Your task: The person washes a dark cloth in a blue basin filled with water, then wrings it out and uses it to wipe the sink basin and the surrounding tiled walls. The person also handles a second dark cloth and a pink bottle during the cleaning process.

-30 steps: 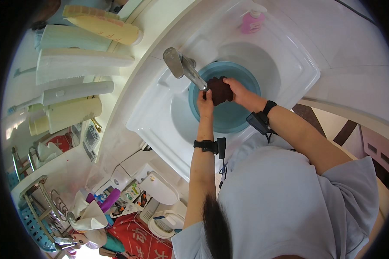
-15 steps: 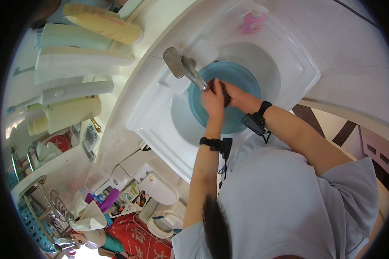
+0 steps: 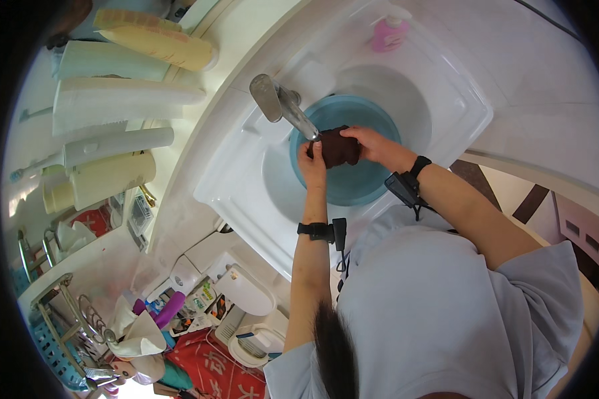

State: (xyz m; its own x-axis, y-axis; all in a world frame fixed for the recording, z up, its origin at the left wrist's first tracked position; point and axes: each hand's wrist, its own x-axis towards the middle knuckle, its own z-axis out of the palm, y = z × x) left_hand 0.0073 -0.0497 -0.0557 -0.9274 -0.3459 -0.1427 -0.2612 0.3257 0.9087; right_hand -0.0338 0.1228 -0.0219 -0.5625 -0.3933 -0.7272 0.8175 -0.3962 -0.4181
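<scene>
A dark brown cloth (image 3: 339, 147) is stretched between my two hands, just below the spout of the chrome faucet (image 3: 285, 106). My left hand (image 3: 313, 163) pinches its left side, the thumb lying on top. At the upper right edge, my right hand (image 3: 371, 143) grips the cloth between thumb and fingers. Beneath both hands stands a round blue basin (image 3: 359, 193), set inside the white sink (image 3: 286, 193). Whether water is running from the spout, I cannot tell.
A pink pump bottle (image 3: 389, 33) stands on the sink's far rim. Along the left, a shelf carries a yellow tube (image 3: 156, 43) and other bottles before a mirror. A blue basket (image 3: 53, 349) and a red bag (image 3: 213, 366) are at the lower left.
My hands were close together with the cloth bunched between them. They have moved apart, left hand to the left and right hand to the right, and the cloth is spread wider.
</scene>
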